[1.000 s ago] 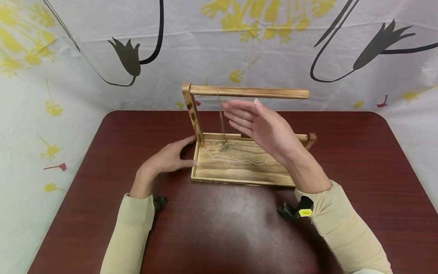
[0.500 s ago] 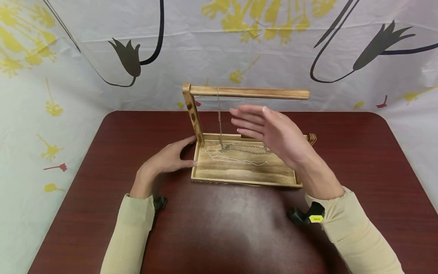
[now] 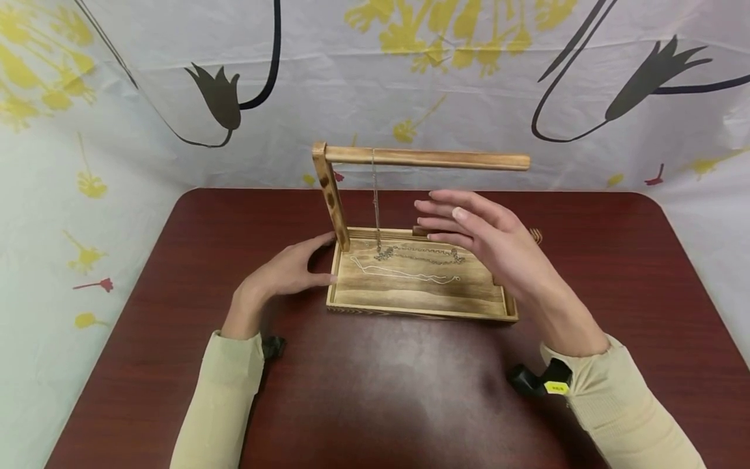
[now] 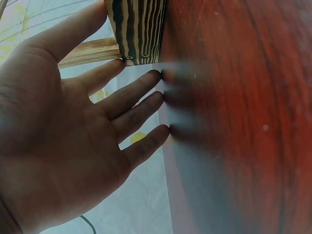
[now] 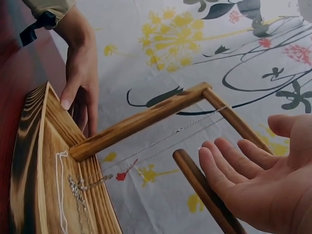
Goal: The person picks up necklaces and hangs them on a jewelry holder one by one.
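Note:
A wooden jewellery stand has a shallow tray (image 3: 422, 298), an upright post (image 3: 331, 195) at its back left and a top bar (image 3: 457, 159). From the bar hangs a thin necklace (image 3: 376, 205), its lower end reaching down to the tray. A thicker silver chain (image 5: 77, 194) and a fine pale chain (image 5: 60, 183) lie in the tray. My left hand (image 3: 284, 270) rests at the tray's left end, thumb and index fingertip touching it, fingers spread. My right hand (image 3: 500, 241) hovers over the tray's right part, fingers extended, palm turned left, holding nothing.
A shorter, lower wooden bar (image 5: 207, 192) stands close by my right fingers in the right wrist view. The stand sits on a dark red table (image 3: 398, 391). A flower-printed sheet (image 3: 363, 78) hangs behind and along both sides.
My right hand has drawn back to the right and slightly down, away from the hanging necklace. That necklace has shifted slightly left at its lower end. The left hand stays in place.

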Demonstrator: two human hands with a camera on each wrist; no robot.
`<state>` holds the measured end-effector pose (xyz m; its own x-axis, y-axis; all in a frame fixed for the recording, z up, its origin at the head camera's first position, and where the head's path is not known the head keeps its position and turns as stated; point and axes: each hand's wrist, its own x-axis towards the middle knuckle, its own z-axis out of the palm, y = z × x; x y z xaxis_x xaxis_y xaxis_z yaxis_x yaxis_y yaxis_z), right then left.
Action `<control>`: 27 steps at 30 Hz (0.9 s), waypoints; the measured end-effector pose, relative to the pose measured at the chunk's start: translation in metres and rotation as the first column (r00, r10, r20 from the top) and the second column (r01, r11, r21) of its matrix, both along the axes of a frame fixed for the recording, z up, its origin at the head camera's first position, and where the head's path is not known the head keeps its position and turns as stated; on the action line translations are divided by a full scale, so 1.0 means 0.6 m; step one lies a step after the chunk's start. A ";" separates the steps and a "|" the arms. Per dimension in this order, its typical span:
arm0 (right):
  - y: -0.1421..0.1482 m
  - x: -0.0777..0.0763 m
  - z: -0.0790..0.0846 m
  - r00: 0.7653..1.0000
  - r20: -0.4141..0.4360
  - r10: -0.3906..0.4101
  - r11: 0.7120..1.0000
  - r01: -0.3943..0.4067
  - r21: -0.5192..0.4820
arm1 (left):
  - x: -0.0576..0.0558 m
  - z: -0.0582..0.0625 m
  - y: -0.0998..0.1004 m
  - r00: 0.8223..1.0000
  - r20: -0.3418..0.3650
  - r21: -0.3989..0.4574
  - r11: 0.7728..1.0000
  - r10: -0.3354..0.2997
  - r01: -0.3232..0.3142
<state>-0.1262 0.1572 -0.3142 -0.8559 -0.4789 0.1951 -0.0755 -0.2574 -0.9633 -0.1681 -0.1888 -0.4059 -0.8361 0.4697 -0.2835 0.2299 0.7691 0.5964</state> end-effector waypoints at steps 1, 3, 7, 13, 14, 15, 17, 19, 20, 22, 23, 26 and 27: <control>0.001 0.001 -0.001 1.000 0.004 -0.008 1.000 0.008 0.008 | 0.000 0.000 0.000 1.000 0.000 -0.001 1.000 0.000 0.000; 0.004 0.004 -0.003 1.000 0.005 -0.026 0.999 0.026 0.032 | -0.001 0.000 -0.001 1.000 0.002 -0.001 1.000 0.005 -0.005; 0.012 0.011 -0.005 0.998 0.006 -0.064 0.993 0.063 0.100 | -0.003 -0.002 -0.001 1.000 0.002 -0.001 1.000 -0.001 0.001; 0.027 0.019 -0.012 0.997 -0.011 -0.078 0.976 0.079 0.203 | -0.002 -0.002 0.000 1.000 0.003 -0.004 1.000 0.002 -0.002; 0.029 0.020 -0.014 0.997 -0.019 -0.080 0.972 0.082 0.218 | -0.002 -0.002 0.000 1.000 0.003 -0.004 1.000 0.003 -0.003; 0.031 0.021 -0.016 0.996 -0.026 -0.080 0.969 0.084 0.232 | -0.002 -0.003 0.000 1.000 0.003 -0.005 1.000 0.004 -0.004; 0.035 0.023 -0.020 0.996 -0.038 -0.081 0.963 0.088 0.254 | -0.002 -0.003 0.000 1.000 0.004 -0.004 1.000 0.006 -0.006; 0.038 0.024 -0.024 0.995 -0.043 -0.085 0.956 0.093 0.277 | -0.002 -0.002 0.001 1.000 0.004 -0.002 1.000 0.006 -0.006; 0.039 0.025 -0.025 0.995 -0.044 -0.085 0.954 0.094 0.285 | -0.002 -0.003 0.001 1.000 0.004 -0.001 1.000 0.006 -0.006; 0.040 0.025 -0.029 0.995 -0.050 -0.088 0.950 0.099 0.296 | -0.003 -0.002 0.000 1.000 0.004 -0.001 1.000 0.006 -0.006; 0.041 0.025 -0.031 0.994 -0.050 -0.092 0.947 0.103 0.305 | -0.003 -0.002 0.000 1.000 0.004 -0.003 1.000 0.006 -0.006; 0.044 0.026 -0.036 0.994 -0.059 -0.097 0.941 0.111 0.319 | -0.003 -0.001 0.000 1.000 0.009 -0.006 1.000 0.007 -0.007; 0.045 0.026 -0.039 0.993 -0.066 -0.098 0.940 0.114 0.322 | -0.003 0.000 0.000 1.000 0.011 -0.006 1.000 0.008 -0.008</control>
<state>-0.1104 0.1841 -0.3373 -0.8989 -0.4297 0.0859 -0.1332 0.0812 -0.9878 -0.1697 -0.1886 -0.4061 -0.8364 0.4614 -0.2958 0.2172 0.7746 0.5940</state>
